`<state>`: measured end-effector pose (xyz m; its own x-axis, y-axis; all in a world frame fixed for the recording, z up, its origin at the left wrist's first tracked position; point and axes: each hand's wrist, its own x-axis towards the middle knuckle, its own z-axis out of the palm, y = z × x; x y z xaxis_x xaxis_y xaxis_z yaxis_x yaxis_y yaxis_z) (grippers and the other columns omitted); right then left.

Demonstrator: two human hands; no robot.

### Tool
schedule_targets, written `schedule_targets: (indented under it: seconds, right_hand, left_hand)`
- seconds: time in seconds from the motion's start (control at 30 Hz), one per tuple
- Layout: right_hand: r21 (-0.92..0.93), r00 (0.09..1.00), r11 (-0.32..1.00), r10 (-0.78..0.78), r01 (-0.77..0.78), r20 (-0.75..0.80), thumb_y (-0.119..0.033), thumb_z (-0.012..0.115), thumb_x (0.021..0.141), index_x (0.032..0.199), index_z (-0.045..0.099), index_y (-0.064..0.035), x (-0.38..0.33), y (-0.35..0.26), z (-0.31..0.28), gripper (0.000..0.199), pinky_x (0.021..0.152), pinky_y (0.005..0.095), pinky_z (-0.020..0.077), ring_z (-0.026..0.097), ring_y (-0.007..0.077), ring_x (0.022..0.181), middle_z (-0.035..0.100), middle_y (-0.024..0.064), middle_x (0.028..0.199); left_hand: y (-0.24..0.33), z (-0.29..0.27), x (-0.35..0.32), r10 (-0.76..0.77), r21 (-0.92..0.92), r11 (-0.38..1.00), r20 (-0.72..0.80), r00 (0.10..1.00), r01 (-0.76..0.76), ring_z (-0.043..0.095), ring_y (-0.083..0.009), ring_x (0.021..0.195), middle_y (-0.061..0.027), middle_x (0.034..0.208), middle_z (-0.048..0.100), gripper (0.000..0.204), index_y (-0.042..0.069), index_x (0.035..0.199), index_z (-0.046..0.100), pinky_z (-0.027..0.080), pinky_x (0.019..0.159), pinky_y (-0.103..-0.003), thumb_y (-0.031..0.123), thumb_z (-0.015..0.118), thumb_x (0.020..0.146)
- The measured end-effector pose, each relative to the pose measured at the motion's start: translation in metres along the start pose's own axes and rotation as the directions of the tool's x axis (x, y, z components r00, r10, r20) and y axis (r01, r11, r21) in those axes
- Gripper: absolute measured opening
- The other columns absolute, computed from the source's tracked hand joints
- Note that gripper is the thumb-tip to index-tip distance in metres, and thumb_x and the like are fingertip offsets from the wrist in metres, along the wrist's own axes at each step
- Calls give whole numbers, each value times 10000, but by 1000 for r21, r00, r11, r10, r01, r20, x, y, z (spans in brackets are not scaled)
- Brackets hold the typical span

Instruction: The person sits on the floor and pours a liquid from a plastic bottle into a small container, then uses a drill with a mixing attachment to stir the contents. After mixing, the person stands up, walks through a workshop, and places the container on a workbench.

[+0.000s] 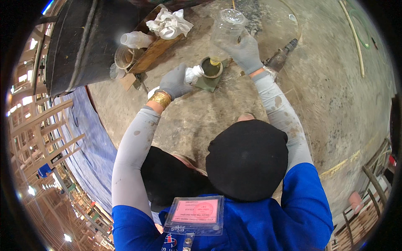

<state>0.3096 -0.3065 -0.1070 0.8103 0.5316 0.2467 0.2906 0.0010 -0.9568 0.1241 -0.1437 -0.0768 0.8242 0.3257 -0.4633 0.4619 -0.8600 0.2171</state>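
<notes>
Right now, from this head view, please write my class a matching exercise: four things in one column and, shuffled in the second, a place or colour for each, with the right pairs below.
Column 1
1. Clear plastic jar
2. Badge card
3. Bracelet
4. Round bowl

Column 2
A. Pink
B. On a greenish square piece
C. In the right hand
D. Gold-coloured

Pairs: 1-C, 2-A, 3-D, 4-B

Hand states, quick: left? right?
Left hand: closed on a small white object, kind unclear.
Right hand: holding a clear plastic container.
</notes>
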Motion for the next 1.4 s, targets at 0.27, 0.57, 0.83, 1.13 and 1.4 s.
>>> schedule_targets:
  seconds: [0.27,0.57,0.83,1.13,1.4]
  right_hand:
    - [-25,1000,1000,-8,7,-24,-411,817,668,1046,634,-39,0,1,-1,561,759,330,530,678,203,828,694,103,965]
    - [-111,995,994,23,-12,100,-311,780,751,1196,554,-10,3,-8,-8,583,826,324,514,648,179,961,668,119,1077]
    - [-125,997,992,8,2,76,-345,787,741,1173,566,-7,4,-4,-7,591,801,322,524,660,177,933,678,119,1052]
    - [-160,995,987,12,4,98,-328,793,738,1172,556,8,6,-8,-7,598,793,318,527,660,166,920,679,122,1044]
    - [53,1000,999,11,-12,29,-356,824,685,1070,606,-11,4,-10,-2,561,796,313,520,663,182,897,687,114,996]
  left_hand:
    - [2,1,3,2,-14,1000,-7,1000,-2,597,-393,947,-192,1038,606,574,91,1076,456,483,778,-456,309,760,642]
    - [-5,3,7,-17,-14,1000,11,1000,17,606,-378,955,-193,1030,611,587,86,1080,447,494,795,-456,353,767,667]
    - [-5,2,9,-1,44,999,-3,1000,1,609,-384,949,-188,1036,605,597,95,1091,431,499,795,-456,345,764,663]
    - [-2,-3,8,-20,52,998,0,1000,20,611,-374,950,-188,1038,605,603,98,1102,429,500,802,-452,327,761,654]
    - [-10,5,12,7,-87,996,-70,998,-13,605,-392,951,-192,1029,617,609,97,1121,455,489,786,-449,296,782,649]
